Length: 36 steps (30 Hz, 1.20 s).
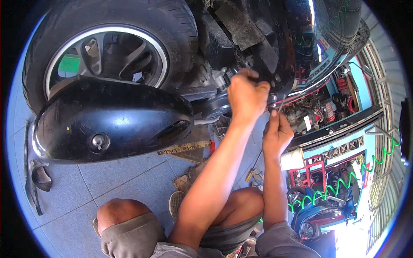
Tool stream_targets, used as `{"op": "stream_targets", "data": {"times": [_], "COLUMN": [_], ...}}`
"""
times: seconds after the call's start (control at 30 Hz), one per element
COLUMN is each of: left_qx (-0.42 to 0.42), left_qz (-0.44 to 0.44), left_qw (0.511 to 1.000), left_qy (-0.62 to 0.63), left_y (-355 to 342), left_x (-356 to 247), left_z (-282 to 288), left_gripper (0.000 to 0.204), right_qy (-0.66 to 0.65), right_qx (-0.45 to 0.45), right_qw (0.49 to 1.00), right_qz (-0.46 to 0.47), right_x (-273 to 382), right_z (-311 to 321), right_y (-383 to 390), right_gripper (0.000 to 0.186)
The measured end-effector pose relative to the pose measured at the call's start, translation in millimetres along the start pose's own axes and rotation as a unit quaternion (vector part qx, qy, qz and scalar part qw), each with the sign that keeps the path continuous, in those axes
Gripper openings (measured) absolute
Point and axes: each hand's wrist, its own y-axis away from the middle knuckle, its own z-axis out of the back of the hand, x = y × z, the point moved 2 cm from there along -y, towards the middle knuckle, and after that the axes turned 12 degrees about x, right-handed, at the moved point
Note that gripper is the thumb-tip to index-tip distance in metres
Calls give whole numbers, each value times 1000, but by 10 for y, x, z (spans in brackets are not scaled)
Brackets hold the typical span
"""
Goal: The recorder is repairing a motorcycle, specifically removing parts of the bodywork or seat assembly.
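So the biggest thing by far is one dark scooter (pixel 247 36), seen across the top over a blue-grey tiled floor (pixel 129 172). It's pretty grimy around the engine, with glossier black panels further right. One of its wheels (pixel 183 32) is shown at upper left: chunky black tyre, bright rim edge, dark spokes. In front of that, one fat black muffler (pixel 116 112) is mounted, shiny but a bit scuffed, with one round metal fitting near its rear end. One green coiled hose (pixel 353 175) is strung at the right.

Two bare hands are being used. The left hand (pixel 248 95) is curled up against the scooter just past the muffler's front end; whatever's gripped there can't be told. Just beside it, by the right hand (pixel 277 134), one thin metal rod (pixel 282 102) is pinched between thumb and finger. One yellow-handled screwdriver (pixel 249 175) is left on the floor below.
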Motion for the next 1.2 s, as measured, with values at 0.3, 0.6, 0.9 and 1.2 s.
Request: {"op": "stream_targets", "data": {"times": [0.3,0.6,0.9,1.2], "left_qx": [37,-62,-66,-20], "left_qz": [30,-239,-294,-274], "left_qw": [916,881,876,916], "left_qy": [399,403,377,293], "left_y": [28,415,478,343], "left_x": [-180,-1271,-1424,-1433], "left_z": [501,1093,1083,1543], "left_gripper": [24,32,37,24], "right_qy": [31,84,48,46], "right_qx": [84,119,108,93], "right_qw": [991,953,939,942], "right_qz": [96,264,323,319], "right_x": [332,1151,1316,2315], "right_z": [-151,-301,-343,-632], "right_y": [163,229,122,-66], "right_gripper": [22,21,27,24]}}
